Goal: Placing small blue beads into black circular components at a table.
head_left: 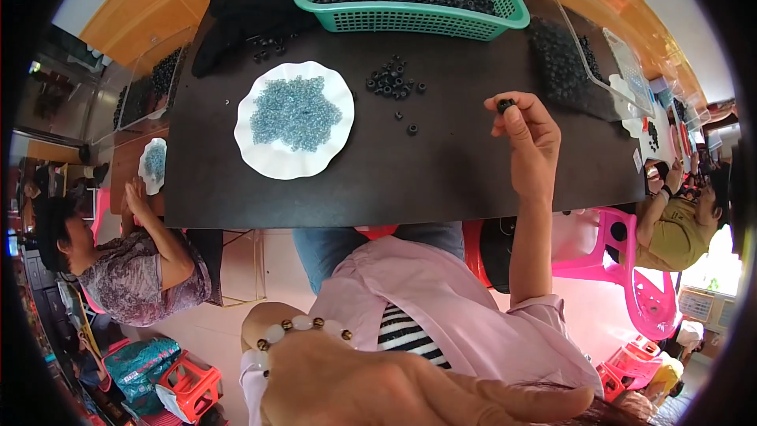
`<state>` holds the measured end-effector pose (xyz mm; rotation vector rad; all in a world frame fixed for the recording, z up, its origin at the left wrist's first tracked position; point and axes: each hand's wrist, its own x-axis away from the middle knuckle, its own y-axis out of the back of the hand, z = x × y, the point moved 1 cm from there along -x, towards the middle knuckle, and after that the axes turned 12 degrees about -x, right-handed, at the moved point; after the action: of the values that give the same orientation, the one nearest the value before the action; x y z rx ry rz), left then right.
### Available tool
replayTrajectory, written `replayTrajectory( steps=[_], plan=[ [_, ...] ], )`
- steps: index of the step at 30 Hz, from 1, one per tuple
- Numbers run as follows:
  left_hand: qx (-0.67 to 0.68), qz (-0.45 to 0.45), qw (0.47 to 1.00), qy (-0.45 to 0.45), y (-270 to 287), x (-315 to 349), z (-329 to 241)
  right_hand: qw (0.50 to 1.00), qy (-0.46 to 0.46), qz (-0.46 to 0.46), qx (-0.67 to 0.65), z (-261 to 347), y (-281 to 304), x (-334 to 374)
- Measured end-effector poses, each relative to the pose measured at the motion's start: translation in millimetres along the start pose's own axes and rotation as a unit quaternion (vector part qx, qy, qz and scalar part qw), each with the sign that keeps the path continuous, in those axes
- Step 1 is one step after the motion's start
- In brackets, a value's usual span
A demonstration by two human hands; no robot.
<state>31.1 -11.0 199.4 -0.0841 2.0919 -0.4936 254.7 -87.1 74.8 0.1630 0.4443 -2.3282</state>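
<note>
From my remote view over the dark tabletop (pixel 441 173), the right hand (pixel 530 138) is rising at about three o'clock, its thumb and forefinger pressing together on a small black ring (pixel 505 104) and lifting it clear of the surface, probably so it can be looked over or fitted. More black rings (pixel 392 79) are lying loose near the centre, within easy reach of that grip, and a green basket (pixel 410 16) heaped with the same parts is sitting at twelve o'clock like a supply bin. A white scalloped plate (pixel 260 154) of pale blue beads (pixel 295 113) is resting at ten o'clock. The left hand (pixel 394 390), wearing a beaded bracelet (pixel 300 325), is hovering close under the lens at six o'clock, fingers lying flat and holding nothing that I can see. Other people are working at tables on both sides.
</note>
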Motion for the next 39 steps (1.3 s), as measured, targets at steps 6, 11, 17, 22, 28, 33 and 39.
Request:
replayTrajectory(
  steps=[6, 11, 17, 22, 28, 33, 39],
  plan=[
    [-0.041, -0.078, 0.994, 0.064, 14.2, 24.4, -5.2, 0.996, 0.027, 0.035, 0.078, 10.6, -2.4, -16.4],
    [-0.089, -0.258, 0.927, 0.256, 61.2, 66.0, 4.4, 0.97, 0.127, -0.046, 0.203, 45.5, 33.4, -43.5],
    [-0.237, -0.347, 0.827, 0.373, 78.5, 124.8, 19.1, 0.821, 0.217, -0.141, 0.508, 89.9, 110.7, -109.7],
    [-0.237, -0.367, 0.792, 0.426, 92.0, 150.9, 36.9, 0.743, 0.1, -0.121, 0.651, 65.0, 170.0, -144.8],
    [-0.189, -0.407, 0.792, 0.414, 102.7, 162.8, 40.3, 0.789, 0.175, -0.134, 0.574, 52.1, 109.5, -119.5],
    [-0.22, -0.404, 0.775, 0.433, 100.3, 158.2, 42.3, 0.891, 0.169, 0.09, 0.413, 19.7, 21.3, -84.7],
    [-0.222, -0.412, 0.771, 0.433, 97.6, 155.4, 45.0, 0.883, 0.098, 0.242, 0.389, -52.7, -12.0, -70.6]
  ],
)
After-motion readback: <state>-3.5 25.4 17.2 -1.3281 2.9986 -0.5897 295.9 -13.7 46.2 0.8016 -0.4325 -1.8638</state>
